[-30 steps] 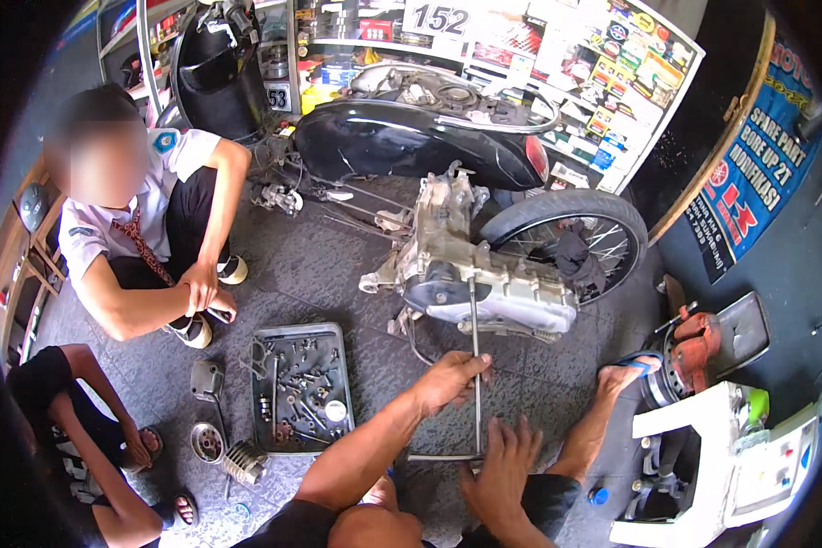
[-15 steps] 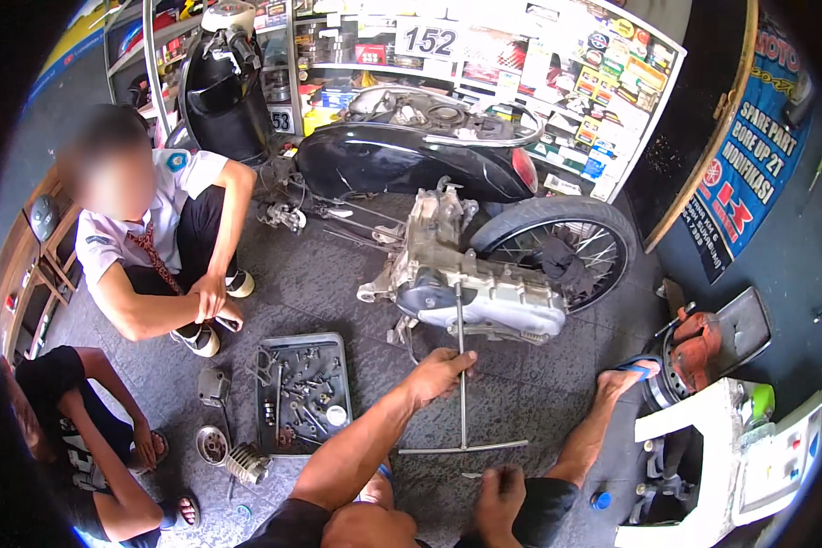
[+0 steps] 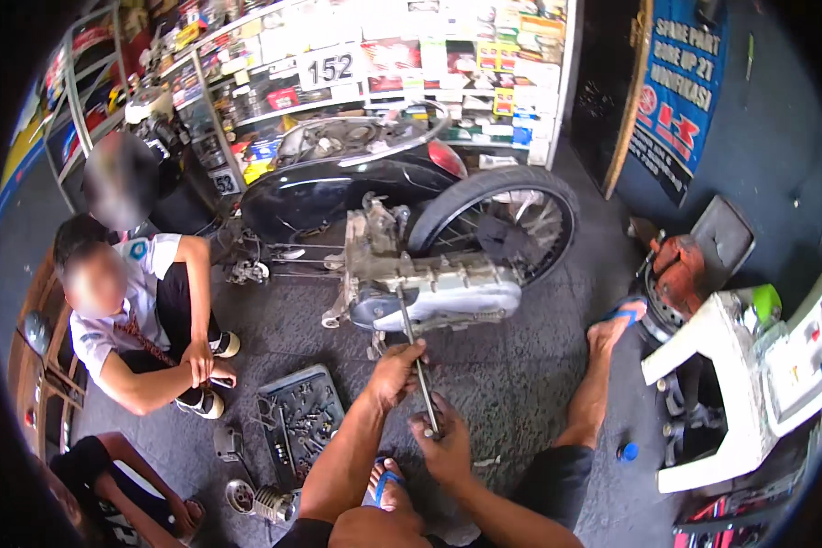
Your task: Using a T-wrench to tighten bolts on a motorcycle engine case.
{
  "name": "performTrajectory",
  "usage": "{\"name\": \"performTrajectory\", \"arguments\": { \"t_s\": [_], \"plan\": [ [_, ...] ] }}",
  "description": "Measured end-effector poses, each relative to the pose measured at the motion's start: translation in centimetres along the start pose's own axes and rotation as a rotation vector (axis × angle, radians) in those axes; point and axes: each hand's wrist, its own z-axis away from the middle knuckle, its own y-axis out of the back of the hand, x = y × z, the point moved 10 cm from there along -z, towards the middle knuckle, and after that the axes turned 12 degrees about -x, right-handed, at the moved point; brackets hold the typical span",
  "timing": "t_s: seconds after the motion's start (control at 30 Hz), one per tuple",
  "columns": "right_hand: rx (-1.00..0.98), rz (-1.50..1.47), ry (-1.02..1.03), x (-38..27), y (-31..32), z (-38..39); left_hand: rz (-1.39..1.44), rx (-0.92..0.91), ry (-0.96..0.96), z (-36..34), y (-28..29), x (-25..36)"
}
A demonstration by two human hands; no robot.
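Note:
My left hand (image 3: 395, 374) is closed around the shaft of a long steel T-handle wrench (image 3: 421, 384). Its far end meets the side of a silver scooter engine case (image 3: 470, 292), which lies on the floor attached to a spoked rear wheel (image 3: 543, 187). My right hand (image 3: 443, 443) is closed round the near end of the wrench, below my left hand, partly hiding the handle. A metal tray (image 3: 324, 379) of loose bolts and parts sits left of my forearms, beside a finned cylinder (image 3: 274, 502).
A person in a white shirt (image 3: 128, 352) squats at left; another (image 3: 128, 479) sits lower left, and someone (image 3: 119, 183) is behind. A black scooter body (image 3: 292, 205) lies before shelves. A white plastic stool (image 3: 703, 466), red object (image 3: 680, 274) and blue cap (image 3: 627, 451) are at right.
My right hand has come back up onto the wrench handle, and the wrench now slants differently. The view has shifted, and another person has appeared behind the one in white.

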Motion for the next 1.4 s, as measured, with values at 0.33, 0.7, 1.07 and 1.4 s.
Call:
{"name": "performTrajectory", "arguments": {
  "t_s": [0.33, 0.7, 1.07, 1.4],
  "plan": [
    [0.101, -0.581, -0.183, 4.7, 0.2, 0.0, -0.031, 0.062, -0.039, -0.2, -0.1, 0.2],
    [0.102, -1.373, -0.306, 4.1, -3.3, 0.4, -0.049, 0.117, -0.049, -0.6, 1.1, 0.3],
    [0.087, -0.933, -0.401, 2.5, 1.3, 3.5, -0.132, 0.049, 0.025, -1.3, -1.7, -0.5],
    [0.335, 0.152, -0.326, 0.3, 17.3, 7.2, -0.612, -0.247, 0.246, -12.3, -13.3, -6.8]
  ]
}}
